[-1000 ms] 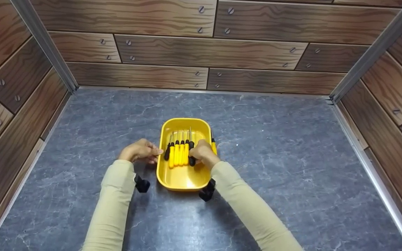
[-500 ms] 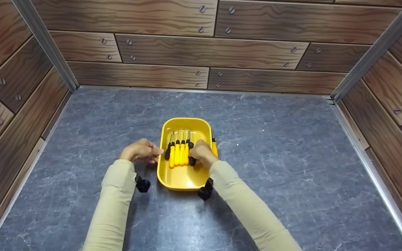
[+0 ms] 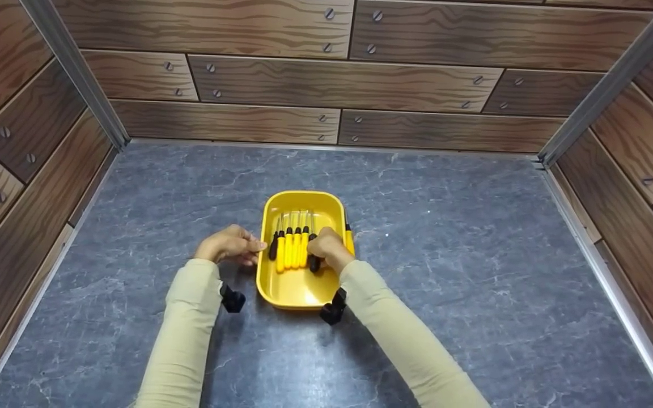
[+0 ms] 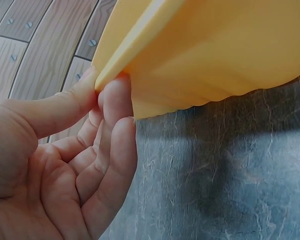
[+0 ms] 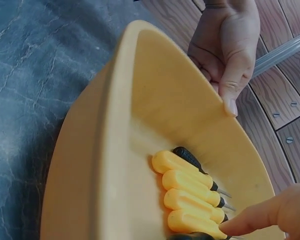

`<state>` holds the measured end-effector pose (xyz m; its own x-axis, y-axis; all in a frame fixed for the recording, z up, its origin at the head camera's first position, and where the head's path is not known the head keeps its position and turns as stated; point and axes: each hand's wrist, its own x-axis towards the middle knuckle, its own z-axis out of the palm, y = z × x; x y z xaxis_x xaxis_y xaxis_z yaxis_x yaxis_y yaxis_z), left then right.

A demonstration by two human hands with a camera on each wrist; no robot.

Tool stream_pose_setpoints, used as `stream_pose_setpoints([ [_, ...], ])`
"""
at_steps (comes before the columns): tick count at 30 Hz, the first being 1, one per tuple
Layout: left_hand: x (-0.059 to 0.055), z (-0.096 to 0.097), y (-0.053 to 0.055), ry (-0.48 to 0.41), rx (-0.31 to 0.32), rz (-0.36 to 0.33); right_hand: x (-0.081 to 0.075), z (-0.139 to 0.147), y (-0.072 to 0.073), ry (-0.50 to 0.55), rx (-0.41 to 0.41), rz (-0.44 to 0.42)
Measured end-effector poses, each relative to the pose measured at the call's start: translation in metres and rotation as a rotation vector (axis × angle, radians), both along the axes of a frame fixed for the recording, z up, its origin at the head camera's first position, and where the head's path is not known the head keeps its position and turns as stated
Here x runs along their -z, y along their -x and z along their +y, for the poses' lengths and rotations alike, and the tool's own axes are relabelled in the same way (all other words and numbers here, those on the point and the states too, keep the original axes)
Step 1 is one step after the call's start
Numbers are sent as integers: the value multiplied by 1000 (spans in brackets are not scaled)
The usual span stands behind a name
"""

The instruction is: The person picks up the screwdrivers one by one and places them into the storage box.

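A yellow plastic bin (image 3: 298, 293) rests on the floor panel with several screwdrivers side by side inside. My left hand (image 3: 230, 245) pinches the bin's left rim between thumb and fingers, as the left wrist view shows on the yellow wall (image 4: 215, 55). Inside the bin, my right hand (image 3: 331, 247) grips a black-handled screwdriver (image 3: 314, 264) at the right end of the row; its fingers partly cover it. Yellow-handled screwdrivers (image 3: 288, 250) lie to its left, then another black-handled one (image 3: 273, 248). In the right wrist view, the index finger (image 5: 255, 218) touches the nearest yellow handle (image 5: 192, 222).
Another yellow-and-black screwdriver (image 3: 349, 237) lies outside the bin, along its right wall. Wood-patterned panels (image 3: 281, 82) and metal corner posts (image 3: 598, 85) enclose the grey marbled surface (image 3: 462, 255) at the back and sides.
The black-handled screwdriver under my right hand has shifted slightly, its shaft first swinging left against the row and now standing a little to the right. My left hand keeps its pinch on the rim.
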<state>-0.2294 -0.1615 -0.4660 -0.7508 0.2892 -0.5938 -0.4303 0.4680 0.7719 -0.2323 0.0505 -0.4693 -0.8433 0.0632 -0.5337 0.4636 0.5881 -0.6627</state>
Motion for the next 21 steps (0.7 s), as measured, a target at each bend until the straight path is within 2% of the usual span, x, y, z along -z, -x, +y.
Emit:
stream_pose_setpoints([
  [3,0,2,1,5,4,-9,-1,2,0,22,5,0],
  [9,-1,4,1,13,0,-11,-6,6,-4,5,-39,32],
  [17,-1,2,2,14,59,33,-19,10,-9,-12,-78,118],
  [21,-3,2,2,24,94,60,-27,12,-9,23,-62,105],
])
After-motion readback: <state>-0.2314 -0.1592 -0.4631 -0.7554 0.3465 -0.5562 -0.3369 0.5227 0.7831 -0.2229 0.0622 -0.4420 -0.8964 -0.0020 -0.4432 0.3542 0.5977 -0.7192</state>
